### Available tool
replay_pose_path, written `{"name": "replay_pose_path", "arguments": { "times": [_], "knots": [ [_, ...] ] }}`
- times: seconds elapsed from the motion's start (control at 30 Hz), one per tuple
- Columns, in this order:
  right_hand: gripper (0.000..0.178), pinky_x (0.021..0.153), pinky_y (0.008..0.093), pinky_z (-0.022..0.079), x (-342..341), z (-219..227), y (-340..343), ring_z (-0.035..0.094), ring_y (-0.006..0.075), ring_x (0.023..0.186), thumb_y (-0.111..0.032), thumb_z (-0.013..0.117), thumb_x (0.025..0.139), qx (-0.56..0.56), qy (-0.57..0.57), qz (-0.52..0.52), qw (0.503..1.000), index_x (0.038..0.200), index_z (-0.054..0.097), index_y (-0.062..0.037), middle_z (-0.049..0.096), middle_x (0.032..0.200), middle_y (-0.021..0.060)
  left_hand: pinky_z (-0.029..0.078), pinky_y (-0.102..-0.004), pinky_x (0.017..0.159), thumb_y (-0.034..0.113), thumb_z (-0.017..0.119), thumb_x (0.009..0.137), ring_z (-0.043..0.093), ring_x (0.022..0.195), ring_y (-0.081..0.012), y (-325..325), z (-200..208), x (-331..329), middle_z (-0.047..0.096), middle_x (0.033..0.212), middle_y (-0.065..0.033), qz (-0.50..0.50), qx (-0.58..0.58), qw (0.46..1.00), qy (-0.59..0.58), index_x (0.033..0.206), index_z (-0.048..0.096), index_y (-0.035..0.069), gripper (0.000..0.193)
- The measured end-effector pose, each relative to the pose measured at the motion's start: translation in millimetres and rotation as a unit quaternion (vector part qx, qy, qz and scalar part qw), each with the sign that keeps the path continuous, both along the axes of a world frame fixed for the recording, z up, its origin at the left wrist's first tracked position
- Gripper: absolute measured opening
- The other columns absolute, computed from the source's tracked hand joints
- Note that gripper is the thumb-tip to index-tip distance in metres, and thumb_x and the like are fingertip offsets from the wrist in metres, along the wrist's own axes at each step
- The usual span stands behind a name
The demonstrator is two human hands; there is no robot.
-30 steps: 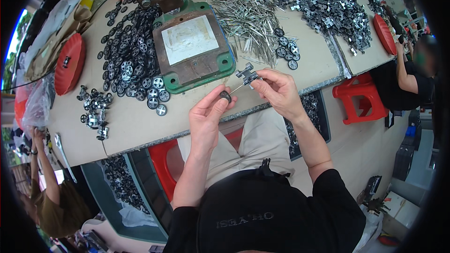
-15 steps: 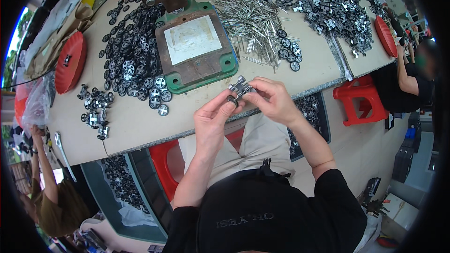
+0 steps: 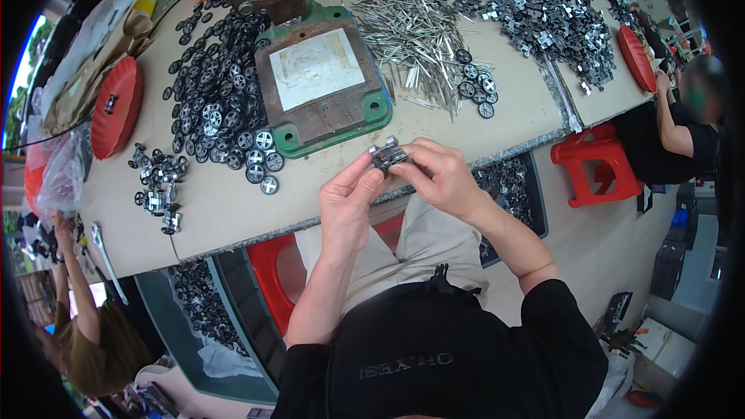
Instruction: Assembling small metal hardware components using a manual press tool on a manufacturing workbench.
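Observation:
Above the table's front edge, my left hand (image 3: pixel 348 195) and my right hand (image 3: pixel 441 177) pinch a small dark metal toy-car chassis (image 3: pixel 388 155) between thumbs and fingertips. Fingers cover part of it, so I cannot tell how many wheels it carries. Just beyond lies the green-edged press base (image 3: pixel 324 109) with a pale plate (image 3: pixel 317 68). Left of that base spreads a heap of black toy wheels (image 3: pixel 213 101) with silver spokes. Thin metal rods (image 3: pixel 407 35) are piled to its right, beside several loose wheels (image 3: pixel 477 89). Wheeled chassis (image 3: pixel 159 186) sit in a cluster at the left.
Grey metal parts (image 3: pixel 555 15) cover the far right. Red dishes (image 3: pixel 118 109) (image 3: pixel 638 58) stand on both sides. Bins of parts (image 3: pixel 203 302) are below the table. A red stool (image 3: pixel 596 167) stands right. Other people (image 3: pixel 101 341) work on both sides.
The chassis has turned in my fingers and dropped slightly nearer to the left hand. My right hand has shifted a little left and down, closer to the left.

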State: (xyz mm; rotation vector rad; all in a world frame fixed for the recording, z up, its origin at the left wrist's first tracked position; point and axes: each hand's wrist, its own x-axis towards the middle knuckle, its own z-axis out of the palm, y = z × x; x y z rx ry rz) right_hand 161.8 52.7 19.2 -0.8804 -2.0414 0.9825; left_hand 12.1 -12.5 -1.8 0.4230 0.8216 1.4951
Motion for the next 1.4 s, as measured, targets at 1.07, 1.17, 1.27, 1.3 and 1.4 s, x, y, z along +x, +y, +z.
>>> {"name": "replay_pose_path", "arguments": {
  "times": [1.07, 1.17, 1.27, 1.3, 1.4],
  "knots": [
    [0.021, 0.058, 0.0219, 0.045, 20.2, 18.4, 13.9, 0.057, 0.0077, 0.067, 0.001, 0.066, 0.076, -0.077, 0.030, -0.099, 0.992, 0.098, 0.068, 0.0006, 0.064, 0.080, 0.0059, 0.052, -0.0363, 0.090, 0.005, 0.051, 0.091, 0.062, 0.097, -0.0199, 0.9, 0.8, -4.5, 0.060, 0.110, -0.0134, -0.070, 0.009, 0.992, -0.100, 0.118, 0.051, -0.002, 0.027],
    [0.022, 0.058, 0.0222, 0.045, 17.8, 20.7, 11.1, 0.057, 0.0081, 0.068, 0.001, 0.066, 0.077, -0.059, 0.003, -0.077, 0.995, 0.098, 0.068, 0.0007, 0.065, 0.081, 0.0063, 0.054, -0.0358, 0.088, 0.005, 0.052, 0.091, 0.062, 0.096, -0.0202, 0.5, -0.3, -4.7, 0.060, 0.109, -0.0136, -0.065, -0.002, 0.993, -0.102, 0.117, 0.050, -0.002, 0.027],
    [0.024, 0.058, 0.0225, 0.045, 15.6, 25.0, 5.2, 0.056, 0.0094, 0.065, -0.001, 0.064, 0.079, -0.093, 0.020, -0.036, 0.995, 0.102, 0.066, 0.0006, 0.064, 0.080, 0.0074, 0.054, -0.0358, 0.087, 0.005, 0.053, 0.091, 0.062, 0.096, -0.0207, 0.9, -2.8, -5.1, 0.060, 0.109, -0.0139, -0.055, 0.004, 0.993, -0.103, 0.117, 0.050, -0.002, 0.027],
    [0.024, 0.057, 0.0231, 0.044, 14.9, 25.7, 3.7, 0.055, 0.0105, 0.063, -0.002, 0.063, 0.080, -0.121, 0.047, -0.022, 0.991, 0.104, 0.064, 0.0005, 0.062, 0.078, 0.0083, 0.055, -0.0359, 0.086, 0.005, 0.053, 0.091, 0.062, 0.096, -0.0209, 0.9, -3.2, -5.4, 0.060, 0.110, -0.0141, -0.050, 0.007, 0.993, -0.103, 0.116, 0.050, -0.002, 0.027],
    [0.024, 0.059, 0.0236, 0.045, 17.2, 23.2, 2.8, 0.056, 0.0110, 0.065, -0.002, 0.060, 0.083, -0.189, 0.056, -0.030, 0.980, 0.106, 0.063, 0.0013, 0.063, 0.083, 0.0081, 0.054, -0.0360, 0.087, 0.005, 0.053, 0.090, 0.062, 0.097, -0.0208, 0.7, -2.8, -4.5, 0.060, 0.110, -0.0144, -0.042, -0.002, 0.995, -0.092, 0.116, 0.050, -0.002, 0.027]
  ]
}}
